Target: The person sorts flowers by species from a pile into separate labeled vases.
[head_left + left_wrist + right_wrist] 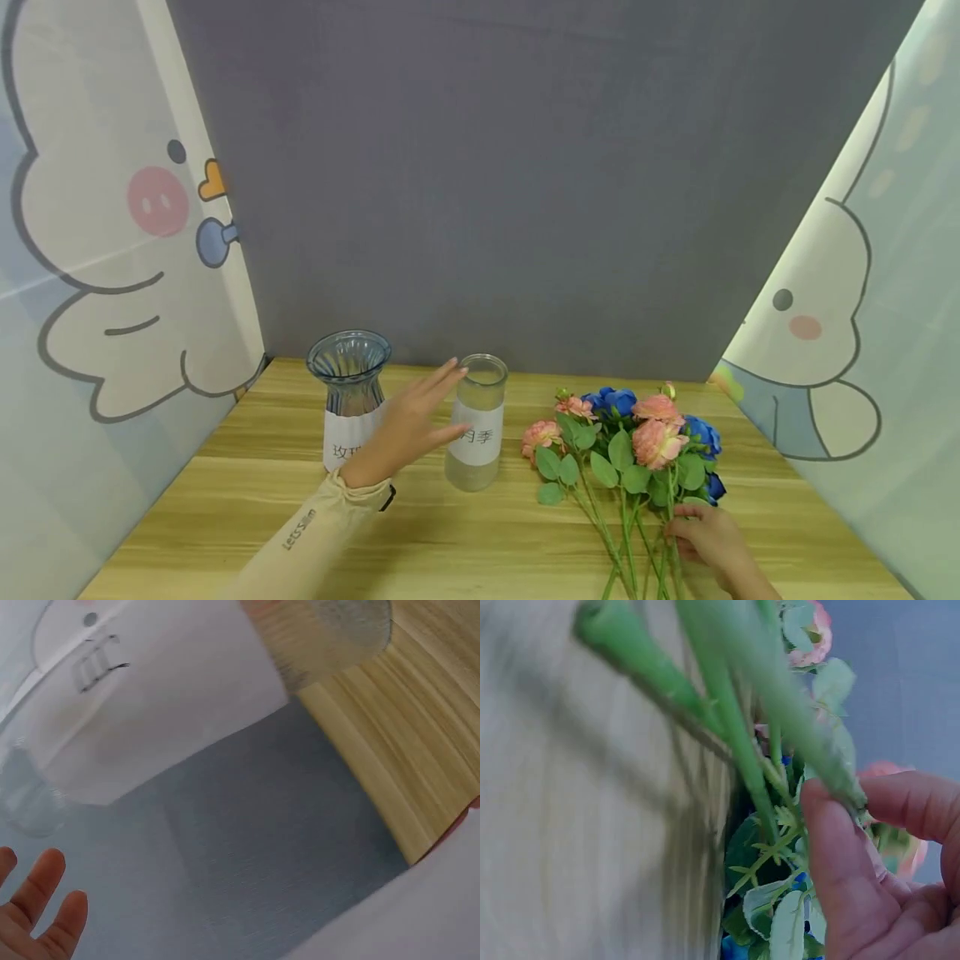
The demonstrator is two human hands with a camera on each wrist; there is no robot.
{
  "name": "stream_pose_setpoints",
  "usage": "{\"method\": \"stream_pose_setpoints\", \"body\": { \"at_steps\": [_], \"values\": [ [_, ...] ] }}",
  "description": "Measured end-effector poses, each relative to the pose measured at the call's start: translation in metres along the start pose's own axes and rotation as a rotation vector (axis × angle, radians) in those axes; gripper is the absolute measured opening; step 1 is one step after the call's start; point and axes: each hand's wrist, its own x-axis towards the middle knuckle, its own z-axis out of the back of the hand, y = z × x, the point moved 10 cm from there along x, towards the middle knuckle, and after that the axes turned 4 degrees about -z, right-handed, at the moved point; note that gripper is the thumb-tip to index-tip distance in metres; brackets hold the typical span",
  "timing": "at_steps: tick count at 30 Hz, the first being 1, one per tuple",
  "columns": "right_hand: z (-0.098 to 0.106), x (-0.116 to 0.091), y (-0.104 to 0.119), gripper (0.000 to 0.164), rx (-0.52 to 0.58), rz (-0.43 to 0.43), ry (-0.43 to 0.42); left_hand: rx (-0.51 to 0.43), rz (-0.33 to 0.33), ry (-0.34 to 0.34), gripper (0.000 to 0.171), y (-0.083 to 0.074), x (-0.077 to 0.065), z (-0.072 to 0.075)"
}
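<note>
My left hand (405, 425) reaches toward a clear glass cylinder vase (471, 477) with its fingers extended and thumb apart, overlapping the vase's left edge in the head view. A white paper label (172, 697) wraps that vase; in the left wrist view the fingers (39, 889) are spread near its rim. On the right, my right hand (708, 537) pinches a green flower stem (780, 712) between thumb and forefinger. That stem belongs to a bunch of artificial flowers, with pink blooms (658, 443) and blue blooms (618, 402), lying on the table.
A blue fluted glass vase (348, 354) with a flared rim and a white label stands left of the clear one, partly behind my left hand. The wooden table (247, 475) meets a grey backdrop (480, 183), with cartoon-printed panels (97, 250) along both sides.
</note>
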Motion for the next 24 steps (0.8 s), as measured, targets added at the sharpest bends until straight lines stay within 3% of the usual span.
{"method": "stream_pose_setpoints", "body": {
  "at_steps": [4, 9, 14, 17, 20, 22, 24],
  "values": [
    [-0.001, 0.0, 0.002, 0.048, 0.035, 0.013, 0.013, 0.018, 0.022, 0.033, 0.075, 0.007, 0.005, -0.013],
    [-0.002, -0.003, 0.006, 0.042, 0.094, 0.028, 0.007, 0.003, 0.044, 0.014, 0.073, 0.014, 0.005, -0.022],
    [-0.008, -0.003, 0.009, 0.037, 0.115, 0.046, 0.041, -0.016, -0.01, -0.075, 0.076, 0.014, 0.002, -0.024],
    [-0.012, -0.001, 0.01, 0.028, 0.149, 0.062, 0.106, -0.022, -0.063, -0.13, 0.076, 0.012, -0.002, -0.024],
    [-0.016, -0.001, 0.012, 0.019, 0.213, 0.074, 0.188, -0.048, -0.058, -0.134, 0.078, 0.014, -0.005, -0.027],
    [-0.02, -0.003, 0.014, 0.024, 0.28, 0.091, 0.256, -0.061, -0.049, -0.129, 0.079, 0.016, -0.006, -0.029],
    [-0.023, -0.004, 0.016, 0.042, 0.346, 0.094, 0.32, -0.069, -0.042, -0.128, 0.081, 0.017, -0.007, -0.029]
  ]
}}
